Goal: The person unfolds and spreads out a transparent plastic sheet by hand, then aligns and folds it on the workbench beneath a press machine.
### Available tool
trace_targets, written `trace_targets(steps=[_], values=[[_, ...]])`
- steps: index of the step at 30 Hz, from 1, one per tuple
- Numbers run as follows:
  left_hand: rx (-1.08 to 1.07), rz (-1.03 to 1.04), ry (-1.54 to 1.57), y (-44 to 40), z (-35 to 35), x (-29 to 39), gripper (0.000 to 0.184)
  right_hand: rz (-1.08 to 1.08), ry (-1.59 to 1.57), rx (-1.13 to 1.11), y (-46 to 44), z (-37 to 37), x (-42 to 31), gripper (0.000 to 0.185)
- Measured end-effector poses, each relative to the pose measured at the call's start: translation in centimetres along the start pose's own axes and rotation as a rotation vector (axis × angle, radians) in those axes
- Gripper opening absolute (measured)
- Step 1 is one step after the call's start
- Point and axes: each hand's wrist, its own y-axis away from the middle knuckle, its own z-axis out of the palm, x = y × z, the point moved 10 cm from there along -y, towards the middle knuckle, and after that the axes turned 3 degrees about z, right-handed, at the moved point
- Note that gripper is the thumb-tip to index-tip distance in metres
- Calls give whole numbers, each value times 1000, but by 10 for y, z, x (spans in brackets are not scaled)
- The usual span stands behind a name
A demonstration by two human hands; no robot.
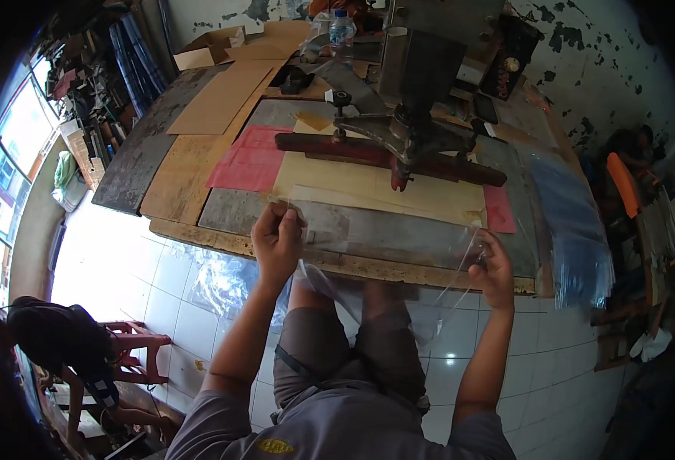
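Observation:
A thin clear plastic sheet (328, 231) stretches between my two hands at the table's front edge, and part of it hangs down over my lap. My left hand (278, 239) is closed, pinching the sheet's left side. On the other side, my right hand (494, 268) grips the sheet's right edge between thumb and fingers. Just beyond both hands lies a cream sheet (368, 192) on the metal worktop, with a pink sheet (247, 159) at its left end. Above it sits the long red-edged bar (376, 152) of a press. The sheet's exact outline is hard to see.
The press column (422, 69) rises at the back centre. Cardboard (218, 96) lies at left, a water bottle (341, 29) behind. Stacked bluish clear plastic (571, 230) hangs over the right edge; more plastic (226, 284) is on the floor. A person (65, 345) bends at lower left beside a red stool (139, 349).

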Motion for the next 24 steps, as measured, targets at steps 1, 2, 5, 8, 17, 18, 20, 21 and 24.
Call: trace_targets(steps=[1,2,5,8,17,18,20,21,24], values=[[-31,-4,-14,2,1,-2,19,-3,-60,20,1,-7,6,64],[-61,-6,-28,3,3,-5,18,26,-17,67,0,-18,14,48],[-136,-69,57,2,16,-2,13,3,-55,132,2,-30,18,39],[-220,-99,78,-1,22,-9,12,-63,-130,207,6,-39,14,32],[-258,-169,17,0,26,-21,24,-89,-160,280,8,-49,17,37],[-258,-181,20,0,26,-20,24,-88,-161,286,8,-48,16,38],[-251,-205,33,0,27,-21,25,-85,-163,296,9,-47,14,40],[-247,-216,39,0,27,-22,25,-85,-159,300,9,-48,15,41],[-246,-213,43,0,26,-26,26,-87,-151,312,11,-51,18,42]])
